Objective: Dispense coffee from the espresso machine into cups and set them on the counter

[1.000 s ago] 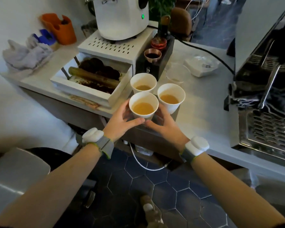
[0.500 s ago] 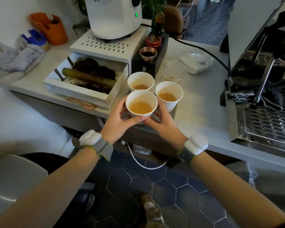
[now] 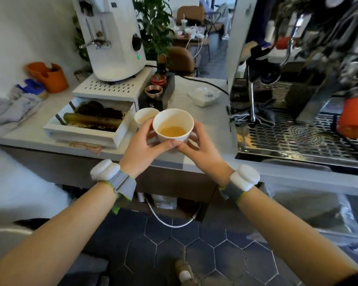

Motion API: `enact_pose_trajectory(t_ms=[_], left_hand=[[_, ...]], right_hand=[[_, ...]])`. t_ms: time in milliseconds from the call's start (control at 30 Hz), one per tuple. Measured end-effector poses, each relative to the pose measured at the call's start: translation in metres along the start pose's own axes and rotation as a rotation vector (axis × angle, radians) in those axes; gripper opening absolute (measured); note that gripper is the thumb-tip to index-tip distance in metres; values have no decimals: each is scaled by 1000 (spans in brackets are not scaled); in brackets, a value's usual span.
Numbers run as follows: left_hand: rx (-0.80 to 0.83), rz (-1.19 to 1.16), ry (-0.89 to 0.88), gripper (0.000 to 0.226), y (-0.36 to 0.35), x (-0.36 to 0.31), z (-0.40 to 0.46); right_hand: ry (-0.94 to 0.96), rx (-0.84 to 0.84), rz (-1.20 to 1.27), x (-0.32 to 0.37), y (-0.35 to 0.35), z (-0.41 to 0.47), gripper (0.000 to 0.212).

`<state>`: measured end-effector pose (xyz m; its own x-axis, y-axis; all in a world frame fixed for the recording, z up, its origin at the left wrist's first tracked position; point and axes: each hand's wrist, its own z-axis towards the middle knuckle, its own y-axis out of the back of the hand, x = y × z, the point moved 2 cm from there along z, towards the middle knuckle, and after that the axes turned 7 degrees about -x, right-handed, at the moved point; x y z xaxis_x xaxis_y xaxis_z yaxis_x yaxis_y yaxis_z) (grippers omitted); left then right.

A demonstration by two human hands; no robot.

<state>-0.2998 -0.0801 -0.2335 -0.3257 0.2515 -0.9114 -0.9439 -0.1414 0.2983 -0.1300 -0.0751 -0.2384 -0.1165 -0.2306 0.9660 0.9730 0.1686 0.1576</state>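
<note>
two hands around one white cup (image 3: 173, 125) at frame centre, held above the counter (image 3: 207, 129) edge. left hand (image 3: 141, 150) wrapped on its left side, right hand (image 3: 201, 149) on its right, thumbs meeting at the near wall. light-brown coffee low inside. second white cup (image 3: 143, 116) just behind at left, partly hidden, on the counter. espresso machine (image 3: 298, 89) at right of frame, drip grate bare. white grinder (image 3: 114, 38) upper left, open knock drawer (image 3: 87, 124) with dark pucks below it.
</note>
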Motion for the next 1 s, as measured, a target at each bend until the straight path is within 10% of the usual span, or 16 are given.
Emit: enact_pose_trajectory(t_ms=[1000], left_hand=[[328,-53,-80,76,-294,-88,49]], right_hand=[[-96,-290,-30,-25,288,-51,67]])
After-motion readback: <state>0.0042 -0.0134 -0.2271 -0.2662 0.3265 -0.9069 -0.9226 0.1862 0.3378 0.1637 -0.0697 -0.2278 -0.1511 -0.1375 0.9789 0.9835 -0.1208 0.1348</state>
